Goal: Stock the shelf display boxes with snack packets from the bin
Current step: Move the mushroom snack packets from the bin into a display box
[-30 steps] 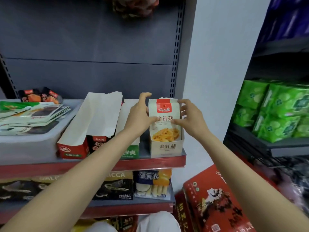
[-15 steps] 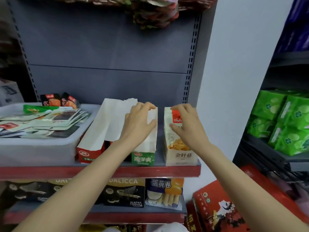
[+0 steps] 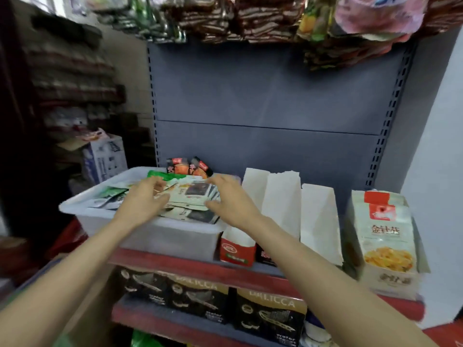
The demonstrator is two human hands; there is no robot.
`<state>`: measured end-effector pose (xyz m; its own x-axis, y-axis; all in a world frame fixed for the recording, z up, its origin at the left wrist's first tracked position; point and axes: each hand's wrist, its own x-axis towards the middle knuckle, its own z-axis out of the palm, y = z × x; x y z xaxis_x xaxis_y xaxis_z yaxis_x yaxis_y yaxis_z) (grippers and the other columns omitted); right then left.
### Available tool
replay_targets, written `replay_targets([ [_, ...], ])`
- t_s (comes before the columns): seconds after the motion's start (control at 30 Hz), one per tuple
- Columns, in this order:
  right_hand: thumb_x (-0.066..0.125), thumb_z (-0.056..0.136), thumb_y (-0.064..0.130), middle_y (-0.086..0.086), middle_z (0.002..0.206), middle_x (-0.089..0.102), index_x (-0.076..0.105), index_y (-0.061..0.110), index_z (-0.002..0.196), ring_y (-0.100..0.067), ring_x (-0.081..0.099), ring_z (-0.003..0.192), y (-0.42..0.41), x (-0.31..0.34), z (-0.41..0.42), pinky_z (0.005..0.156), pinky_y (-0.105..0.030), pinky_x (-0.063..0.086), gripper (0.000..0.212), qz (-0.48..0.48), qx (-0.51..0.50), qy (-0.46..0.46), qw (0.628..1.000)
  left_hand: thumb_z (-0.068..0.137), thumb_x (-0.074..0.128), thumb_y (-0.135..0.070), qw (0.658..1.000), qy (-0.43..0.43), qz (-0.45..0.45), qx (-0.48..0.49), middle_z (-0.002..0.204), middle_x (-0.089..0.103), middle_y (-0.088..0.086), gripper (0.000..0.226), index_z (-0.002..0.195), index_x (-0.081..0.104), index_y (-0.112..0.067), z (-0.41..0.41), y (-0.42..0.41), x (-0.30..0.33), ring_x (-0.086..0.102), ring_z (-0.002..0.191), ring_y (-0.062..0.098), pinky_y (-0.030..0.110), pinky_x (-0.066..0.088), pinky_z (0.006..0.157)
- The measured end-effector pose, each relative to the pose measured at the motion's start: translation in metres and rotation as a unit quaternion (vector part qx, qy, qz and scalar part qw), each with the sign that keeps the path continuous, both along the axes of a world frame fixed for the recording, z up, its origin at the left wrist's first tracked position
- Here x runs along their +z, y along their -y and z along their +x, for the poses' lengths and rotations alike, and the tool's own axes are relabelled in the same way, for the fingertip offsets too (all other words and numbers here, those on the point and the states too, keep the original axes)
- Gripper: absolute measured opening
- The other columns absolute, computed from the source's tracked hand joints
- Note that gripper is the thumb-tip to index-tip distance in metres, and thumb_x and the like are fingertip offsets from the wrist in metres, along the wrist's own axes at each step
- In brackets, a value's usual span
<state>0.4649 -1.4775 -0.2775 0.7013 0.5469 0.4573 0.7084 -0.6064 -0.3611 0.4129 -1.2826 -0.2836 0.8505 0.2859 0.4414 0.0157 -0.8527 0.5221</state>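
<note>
- While both hands were on the display boxes half a second back, they're now over the bin (image 3: 140, 231) at the shelf's left end.
- Left hand (image 3: 142, 204) and right hand (image 3: 230, 201): fingers spread, holding nothing, hovering on the snack packets (image 3: 193, 196).
- Display boxes (image 3: 283, 204) stand just right of the bin.
- Reads as: box straightening done, next grab starting.

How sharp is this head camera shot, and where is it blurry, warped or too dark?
Head view: motion blur softens everything, so print on the flat snack packets in the translucent white plastic bin is unreadable; both the left hand and right hand look smeared. Wide-angle distortion bows the grey metal shelf uprights. The left background is dim; no strong glare.
</note>
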Motion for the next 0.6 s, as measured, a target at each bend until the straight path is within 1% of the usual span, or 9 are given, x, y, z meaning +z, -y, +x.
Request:
replay_targets([
  [0.07,0.061,0.087,0.024,-0.008,0.139,0.042,0.036,0.014,0.140,-0.024,0.037,0.128,-0.028,-0.003,0.010,0.102,-0.037,0.038,0.059,-0.030,0.003,-0.025,0.999,0.087,0.063,-0.014,0.999,-0.045,0.005,0.027,0.120,0.060,0.020,0.040,0.123,0.055,0.000,0.005,-0.023,0.001,0.057,0.109,0.033,0.033,0.041,0.086],
  [0.17,0.064,0.086,0.028,-0.008,0.146,0.033,0.029,0.015,0.145,-0.026,0.033,0.134,-0.058,-0.003,0.023,0.108,-0.038,0.034,0.070,-0.069,0.006,-0.050,0.996,0.084,0.066,-0.018,0.996,-0.084,-0.015,0.027,0.118,0.062,0.019,0.045,0.125,0.053,-0.003,0.014,-0.047,0.002,0.057,0.108,0.030,0.031,0.043,0.085],
  [0.27,0.065,0.086,0.036,-0.008,0.151,0.030,0.023,0.015,0.148,-0.026,0.030,0.137,-0.077,-0.002,0.034,0.111,-0.038,0.030,0.078,-0.108,0.010,-0.093,0.990,0.086,0.064,-0.027,0.992,-0.121,-0.016,0.022,0.133,0.053,0.013,0.054,0.133,0.045,-0.008,0.028,-0.065,0.001,0.050,0.120,0.028,0.030,0.039,0.094],
  [0.37,0.063,0.084,0.048,-0.010,0.148,0.038,0.029,0.012,0.146,-0.026,0.038,0.134,-0.088,-0.002,0.044,0.109,-0.036,0.033,0.079,-0.160,0.002,-0.127,0.979,0.087,0.062,-0.036,0.989,-0.148,0.012,0.001,0.139,0.048,0.009,0.056,0.135,0.045,-0.011,0.040,-0.074,-0.002,0.046,0.124,0.026,0.029,0.037,0.097],
  [0.43,0.059,0.085,0.053,-0.008,0.148,0.039,0.035,0.013,0.143,-0.026,0.038,0.133,-0.091,-0.001,0.047,0.108,-0.034,0.034,0.076,-0.204,-0.007,-0.117,0.972,0.089,0.059,-0.043,0.985,-0.172,0.031,-0.007,0.141,0.047,0.008,0.059,0.136,0.044,-0.012,0.045,-0.077,-0.003,0.046,0.125,0.026,0.029,0.036,0.097],
  [0.47,0.058,0.085,0.055,-0.007,0.149,0.038,0.037,0.013,0.143,-0.026,0.037,0.134,-0.091,0.000,0.047,0.108,-0.034,0.032,0.075,-0.220,-0.010,-0.106,0.970,0.088,0.058,-0.048,0.983,-0.174,0.051,-0.006,0.138,0.050,0.009,0.059,0.134,0.047,-0.014,0.047,-0.079,-0.004,0.049,0.122,0.027,0.030,0.038,0.095],
  [0.53,0.056,0.085,0.057,-0.006,0.150,0.035,0.038,0.015,0.143,-0.025,0.034,0.136,-0.090,0.002,0.047,0.108,-0.034,0.030,0.074,-0.230,-0.013,-0.085,0.969,0.083,0.057,-0.059,0.978,-0.164,0.129,0.009,0.129,0.056,0.010,0.059,0.129,0.055,-0.022,0.051,-0.082,-0.005,0.053,0.114,0.028,0.034,0.043,0.092],
  [0.57,0.056,0.084,0.058,-0.005,0.150,0.036,0.038,0.016,0.143,-0.024,0.034,0.136,-0.090,0.002,0.047,0.108,-0.033,0.030,0.074,-0.229,-0.015,-0.078,0.970,0.083,0.055,-0.061,0.972,-0.158,0.173,0.020,0.125,0.057,0.011,0.055,0.125,0.058,-0.026,0.053,-0.082,-0.005,0.053,0.112,0.029,0.037,0.044,0.092],
  [0.6,0.056,0.084,0.059,-0.004,0.150,0.037,0.039,0.017,0.142,-0.023,0.035,0.136,-0.090,0.002,0.046,0.107,-0.033,0.031,0.074,-0.226,-0.017,-0.074,0.971,0.085,0.054,-0.060,0.968,-0.156,0.197,0.024,0.119,0.057,0.012,0.049,0.119,0.063,-0.026,0.053,-0.081,-0.005,0.053,0.108,0.029,0.038,0.045,0.090],
])
